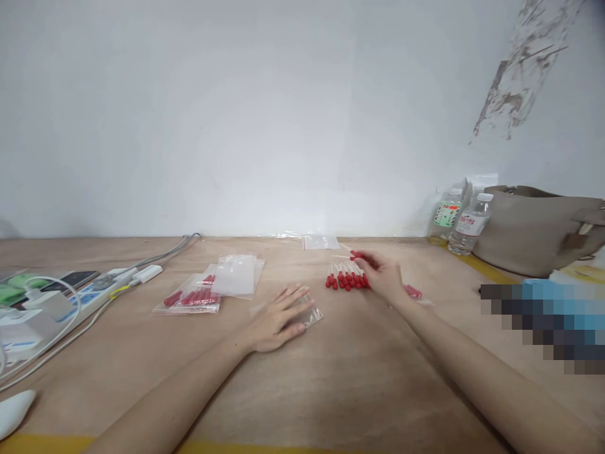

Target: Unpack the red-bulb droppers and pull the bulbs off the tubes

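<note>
My left hand [278, 318] lies flat with fingers spread on a clear empty plastic bag [309, 313] in the middle of the wooden table [331, 378]. My right hand [384, 276] is pinched on a red-capped dropper [355, 255] just above a row of several red-capped droppers [345, 280] lying on the table. Another red-capped dropper [413, 291] lies to the right of that hand.
A filled bag of red droppers [191, 297] and a stack of empty clear bags [236, 275] lie at left; more clear bags [321, 241] by the wall. A power strip with chargers [70, 296] is far left. Two water bottles [460, 221] and a beige handbag [534, 230] stand at right.
</note>
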The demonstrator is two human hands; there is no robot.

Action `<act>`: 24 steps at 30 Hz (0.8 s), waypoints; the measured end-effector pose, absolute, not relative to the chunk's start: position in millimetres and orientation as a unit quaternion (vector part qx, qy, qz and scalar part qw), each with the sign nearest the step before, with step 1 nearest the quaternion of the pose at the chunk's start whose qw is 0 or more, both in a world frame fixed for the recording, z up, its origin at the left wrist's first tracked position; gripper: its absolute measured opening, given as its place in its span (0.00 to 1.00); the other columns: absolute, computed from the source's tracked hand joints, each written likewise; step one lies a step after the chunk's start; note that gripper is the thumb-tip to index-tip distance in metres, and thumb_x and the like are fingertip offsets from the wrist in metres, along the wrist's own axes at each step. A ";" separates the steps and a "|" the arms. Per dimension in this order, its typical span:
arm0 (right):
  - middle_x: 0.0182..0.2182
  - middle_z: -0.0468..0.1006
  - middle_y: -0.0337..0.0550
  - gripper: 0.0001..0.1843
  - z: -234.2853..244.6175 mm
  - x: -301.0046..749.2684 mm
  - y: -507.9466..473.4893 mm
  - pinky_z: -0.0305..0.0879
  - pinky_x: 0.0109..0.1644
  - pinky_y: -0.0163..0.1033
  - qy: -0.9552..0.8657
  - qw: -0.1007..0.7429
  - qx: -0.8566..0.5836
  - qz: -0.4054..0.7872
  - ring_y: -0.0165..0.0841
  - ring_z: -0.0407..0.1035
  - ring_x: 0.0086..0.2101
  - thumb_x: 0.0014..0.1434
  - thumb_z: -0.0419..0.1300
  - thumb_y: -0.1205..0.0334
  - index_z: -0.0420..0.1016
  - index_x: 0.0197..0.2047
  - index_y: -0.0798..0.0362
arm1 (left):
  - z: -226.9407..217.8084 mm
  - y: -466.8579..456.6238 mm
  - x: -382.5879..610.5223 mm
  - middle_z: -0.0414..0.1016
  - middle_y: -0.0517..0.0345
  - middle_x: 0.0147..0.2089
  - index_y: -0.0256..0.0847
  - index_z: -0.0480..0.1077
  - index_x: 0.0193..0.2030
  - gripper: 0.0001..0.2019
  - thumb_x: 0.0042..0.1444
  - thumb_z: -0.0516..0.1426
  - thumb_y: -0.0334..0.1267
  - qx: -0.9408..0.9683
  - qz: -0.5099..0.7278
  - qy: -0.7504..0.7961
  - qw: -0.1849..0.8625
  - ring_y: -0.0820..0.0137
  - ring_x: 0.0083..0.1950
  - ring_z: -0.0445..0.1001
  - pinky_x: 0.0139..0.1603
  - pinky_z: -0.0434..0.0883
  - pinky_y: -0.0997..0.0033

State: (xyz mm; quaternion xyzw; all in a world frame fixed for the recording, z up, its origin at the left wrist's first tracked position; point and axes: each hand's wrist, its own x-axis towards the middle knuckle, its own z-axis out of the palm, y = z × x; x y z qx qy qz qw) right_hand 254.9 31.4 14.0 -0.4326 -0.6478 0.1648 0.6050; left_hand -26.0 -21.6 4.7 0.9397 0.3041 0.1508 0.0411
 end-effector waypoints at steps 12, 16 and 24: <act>0.33 0.75 0.52 0.11 -7.7 176.1 50.9 0.57 0.41 0.42 -0.855 0.172 -0.444 -0.206 0.39 0.65 0.38 0.56 0.49 0.71 0.72 0.35 0.59 | 2.9 -26.5 -20.6 0.28 0.58 0.66 0.54 0.35 0.63 0.31 0.55 0.39 0.58 0.942 -0.010 0.332 0.056 0.56 0.65 0.28 0.60 0.35 0.45; 0.33 0.75 0.51 0.12 -15.7 180.4 48.0 0.52 0.44 0.45 -0.845 0.152 -0.467 -0.214 0.40 0.63 0.40 0.58 0.48 0.68 0.72 0.33 0.57 | 3.1 -27.2 -20.7 0.30 0.58 0.66 0.54 0.36 0.63 0.30 0.55 0.40 0.58 0.940 -0.003 0.336 0.054 0.57 0.65 0.30 0.60 0.37 0.46; 0.40 0.72 0.48 0.13 -20.1 184.8 41.6 0.49 0.46 0.44 -0.832 0.166 -0.480 -0.221 0.36 0.64 0.39 0.60 0.45 0.61 0.68 0.44 0.52 | 1.3 -30.3 -23.2 0.41 0.56 0.66 0.51 0.42 0.63 0.25 0.59 0.39 0.52 0.927 0.084 0.361 0.061 0.63 0.66 0.39 0.62 0.43 0.53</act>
